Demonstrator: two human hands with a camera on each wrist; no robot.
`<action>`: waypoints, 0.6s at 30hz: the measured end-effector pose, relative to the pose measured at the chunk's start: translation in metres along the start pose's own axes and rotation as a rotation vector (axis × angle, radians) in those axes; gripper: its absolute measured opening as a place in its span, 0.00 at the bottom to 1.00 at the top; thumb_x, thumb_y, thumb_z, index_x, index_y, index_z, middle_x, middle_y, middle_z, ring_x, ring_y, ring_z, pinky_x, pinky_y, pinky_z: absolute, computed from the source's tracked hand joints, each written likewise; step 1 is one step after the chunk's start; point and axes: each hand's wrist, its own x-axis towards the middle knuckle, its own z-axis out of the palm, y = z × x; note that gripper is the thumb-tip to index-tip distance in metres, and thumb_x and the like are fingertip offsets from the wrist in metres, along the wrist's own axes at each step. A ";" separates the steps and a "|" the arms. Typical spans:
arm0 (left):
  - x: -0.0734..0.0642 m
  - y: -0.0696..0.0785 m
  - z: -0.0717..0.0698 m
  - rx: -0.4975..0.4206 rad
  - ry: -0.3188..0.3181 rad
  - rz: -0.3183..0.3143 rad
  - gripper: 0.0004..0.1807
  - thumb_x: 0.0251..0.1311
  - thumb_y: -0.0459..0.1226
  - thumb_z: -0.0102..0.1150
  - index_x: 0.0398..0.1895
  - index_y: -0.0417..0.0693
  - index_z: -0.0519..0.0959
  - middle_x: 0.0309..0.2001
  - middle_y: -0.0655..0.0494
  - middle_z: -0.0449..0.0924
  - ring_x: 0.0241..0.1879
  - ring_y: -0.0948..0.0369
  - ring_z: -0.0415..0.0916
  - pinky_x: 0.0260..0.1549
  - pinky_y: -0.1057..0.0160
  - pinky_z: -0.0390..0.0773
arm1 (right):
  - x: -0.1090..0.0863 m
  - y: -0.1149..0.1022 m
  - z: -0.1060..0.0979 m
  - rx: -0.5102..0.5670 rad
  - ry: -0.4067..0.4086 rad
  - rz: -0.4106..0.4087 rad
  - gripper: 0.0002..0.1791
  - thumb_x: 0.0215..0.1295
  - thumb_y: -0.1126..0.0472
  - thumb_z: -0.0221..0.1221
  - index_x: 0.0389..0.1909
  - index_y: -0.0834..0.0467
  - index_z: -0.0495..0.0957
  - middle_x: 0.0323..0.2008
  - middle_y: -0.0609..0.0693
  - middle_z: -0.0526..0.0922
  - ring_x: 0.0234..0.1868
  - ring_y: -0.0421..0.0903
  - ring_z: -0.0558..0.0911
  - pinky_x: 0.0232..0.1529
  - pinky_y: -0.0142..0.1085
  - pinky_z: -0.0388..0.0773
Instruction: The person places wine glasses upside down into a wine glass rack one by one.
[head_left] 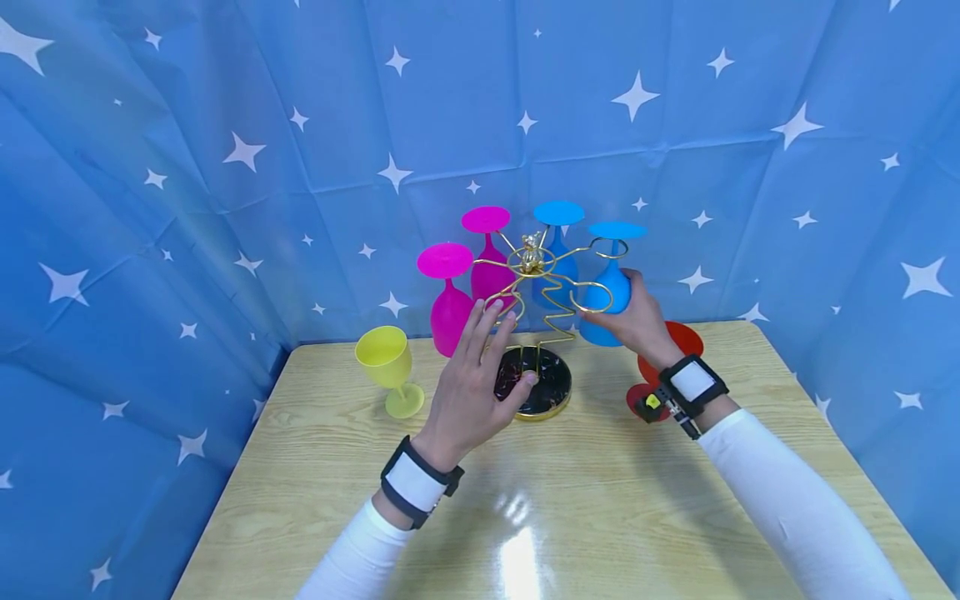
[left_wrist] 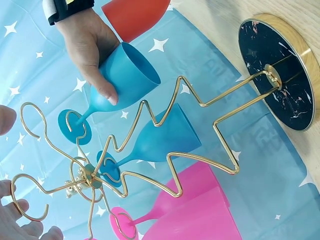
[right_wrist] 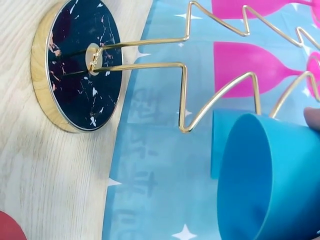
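Note:
In the head view, my right hand (head_left: pixel 643 323) grips the bowl of a blue goblet (left_wrist: pixel 131 77) that is upside down. Its stem is by a wire loop of the gold goblet rack (head_left: pixel 532 271), foot above the loop. My left hand (head_left: pixel 467 404) is at the rack's near left side with fingers extended, close to an unoccupied loop (left_wrist: pixel 30 197); whether it touches is unclear. Another blue goblet (head_left: pixel 558 213) and two magenta goblets, one nearer (head_left: pixel 451 321) and one farther (head_left: pixel 486 220), hang inverted from the rack. The black round base (head_left: pixel 553 392) rests on the table.
A yellow goblet (head_left: pixel 384 358) stands upright on the wooden table (head_left: pixel 315 492), left of the rack. To the right stands a red goblet (head_left: pixel 686 340), partly hidden by my right wrist. A blue curtain (head_left: pixel 330 100) with white stars hangs behind the table.

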 end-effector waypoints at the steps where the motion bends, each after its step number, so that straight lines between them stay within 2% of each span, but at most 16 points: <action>1: 0.000 0.000 0.000 0.000 -0.001 -0.001 0.46 0.57 0.48 0.63 0.77 0.49 0.53 0.77 0.48 0.51 0.79 0.49 0.44 0.67 0.52 0.70 | -0.001 0.000 0.000 0.001 0.007 0.000 0.58 0.56 0.42 0.69 0.75 0.59 0.43 0.70 0.66 0.60 0.68 0.69 0.65 0.62 0.66 0.69; 8: 0.000 0.001 -0.001 -0.002 -0.007 -0.009 0.39 0.68 0.55 0.49 0.77 0.49 0.53 0.77 0.49 0.52 0.79 0.49 0.44 0.68 0.52 0.69 | -0.006 -0.003 0.000 0.005 0.032 0.007 0.57 0.57 0.44 0.68 0.75 0.60 0.43 0.71 0.66 0.59 0.68 0.69 0.64 0.62 0.67 0.69; 18: -0.001 -0.001 0.000 0.014 0.001 -0.006 0.39 0.66 0.54 0.51 0.76 0.48 0.54 0.76 0.49 0.53 0.79 0.49 0.45 0.70 0.52 0.66 | -0.009 0.000 0.003 -0.035 0.056 -0.008 0.57 0.56 0.46 0.69 0.74 0.62 0.44 0.70 0.67 0.60 0.67 0.68 0.66 0.63 0.65 0.69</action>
